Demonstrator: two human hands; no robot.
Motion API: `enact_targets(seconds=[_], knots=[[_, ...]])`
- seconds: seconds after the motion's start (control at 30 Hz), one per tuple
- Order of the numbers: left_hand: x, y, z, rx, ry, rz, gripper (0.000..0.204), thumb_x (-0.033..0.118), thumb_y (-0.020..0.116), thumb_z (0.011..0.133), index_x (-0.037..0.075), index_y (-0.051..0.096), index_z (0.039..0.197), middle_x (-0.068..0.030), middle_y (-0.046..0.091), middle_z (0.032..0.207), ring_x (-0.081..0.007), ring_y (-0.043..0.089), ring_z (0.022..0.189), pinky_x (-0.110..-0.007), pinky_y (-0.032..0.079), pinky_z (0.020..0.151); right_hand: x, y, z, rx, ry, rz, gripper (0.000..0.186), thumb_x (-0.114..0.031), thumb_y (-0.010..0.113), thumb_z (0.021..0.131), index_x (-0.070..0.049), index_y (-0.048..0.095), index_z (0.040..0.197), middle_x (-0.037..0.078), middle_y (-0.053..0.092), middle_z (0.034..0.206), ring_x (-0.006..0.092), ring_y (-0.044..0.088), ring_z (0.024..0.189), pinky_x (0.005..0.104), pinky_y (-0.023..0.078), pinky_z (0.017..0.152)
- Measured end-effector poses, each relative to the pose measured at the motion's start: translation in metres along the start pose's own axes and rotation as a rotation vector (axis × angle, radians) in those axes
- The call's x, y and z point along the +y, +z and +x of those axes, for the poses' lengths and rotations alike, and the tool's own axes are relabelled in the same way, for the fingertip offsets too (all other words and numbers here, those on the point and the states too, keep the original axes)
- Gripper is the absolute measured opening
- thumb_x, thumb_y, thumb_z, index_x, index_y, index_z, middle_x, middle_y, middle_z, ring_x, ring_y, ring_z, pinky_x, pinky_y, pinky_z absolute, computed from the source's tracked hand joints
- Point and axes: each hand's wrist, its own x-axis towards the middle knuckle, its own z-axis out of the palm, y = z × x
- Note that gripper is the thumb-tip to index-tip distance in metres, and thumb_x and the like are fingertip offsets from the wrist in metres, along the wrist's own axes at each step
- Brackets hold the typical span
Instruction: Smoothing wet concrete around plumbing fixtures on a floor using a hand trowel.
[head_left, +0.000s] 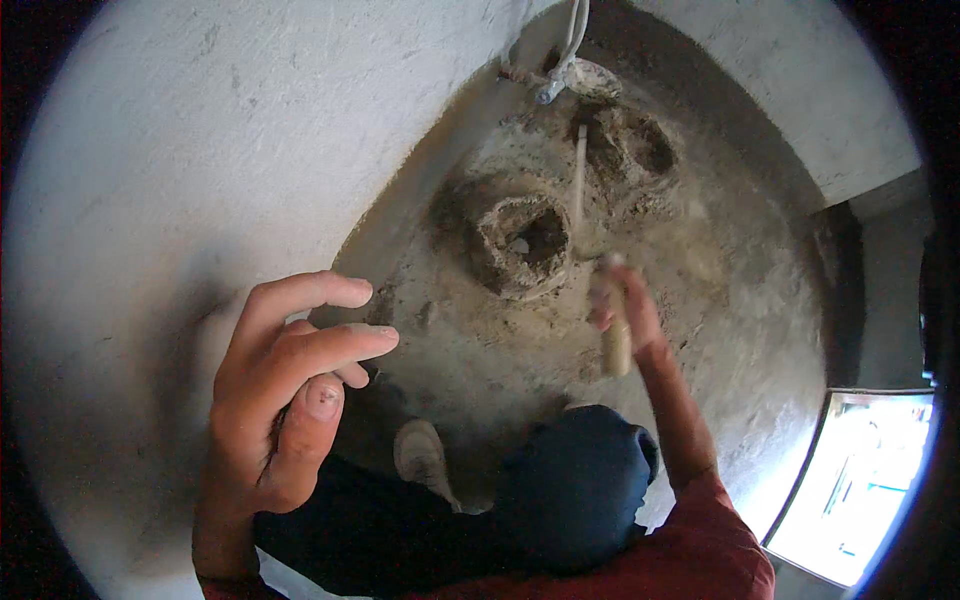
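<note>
My left hand (pixel 285 400) is raised at the left near the pale wall, its fingers half bent and apart with nothing in them. Over the floor to the right, my right hand (pixel 636 305) is closed round the light handle of a long, narrow trowel-like tool (pixel 579 185). Its thin pale blade points away from me, between two holes. The nearer hole has a raised, rough mortar rim (pixel 490 245) and a small pale bit inside. Farther off to the right lies a second rough hole (pixel 652 150). Motion blurs my right fingers slightly.
White pipes or hoses (pixel 570 50) come down into the far corner, beside a pale round patch. Plastered walls (pixel 250 130) close in at left and far right. My shoe (pixel 422 455) and bent knee (pixel 580 480) are below. A bright opening (pixel 850 480) stands at lower right.
</note>
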Motion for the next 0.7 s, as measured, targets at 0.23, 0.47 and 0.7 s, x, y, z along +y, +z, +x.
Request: enact_targets(seconds=[0.23,0.47,0.7], knots=[[-0.007,-0.008,0.002,-0.072,0.037,-0.009,0.029,0.011,0.041,0.089,-0.001,0.062,0.104,-0.0227,0.051,0.116,-0.0166,0.057,0.067,-0.029,0.049,0.065,0.153,0.098,0.026,-0.049,0.110,-0.084,0.023,-0.028,0.053,0.089,-0.007,0.049,0.100,0.007,0.055,0.076,0.0194,0.055,0.059,0.0372,0.049,0.051],[-0.005,-0.010,-0.010,-0.088,-0.021,0.087,0.032,0.015,0.038,0.090,-0.001,0.061,0.103,-0.0229,0.051,0.115,-0.0181,0.059,0.066,-0.031,0.048,0.065,0.250,0.104,0.109,0.070,-0.035,-0.266,0.026,-0.028,0.051,0.090,-0.004,0.048,0.100,0.008,0.053,0.071,0.0204,0.055,0.056,0.0360,0.048,0.051],[-0.010,-0.016,-0.011,-0.060,-0.058,0.142,0.034,0.019,0.035,0.092,-0.001,0.061,0.102,-0.0223,0.051,0.114,-0.0181,0.060,0.064,-0.032,0.047,0.064,0.193,0.150,0.136,0.123,-0.092,0.196,0.021,-0.024,0.048,0.090,-0.004,0.048,0.097,0.009,0.052,0.071,0.0218,0.054,0.055,0.0370,0.048,0.052]])
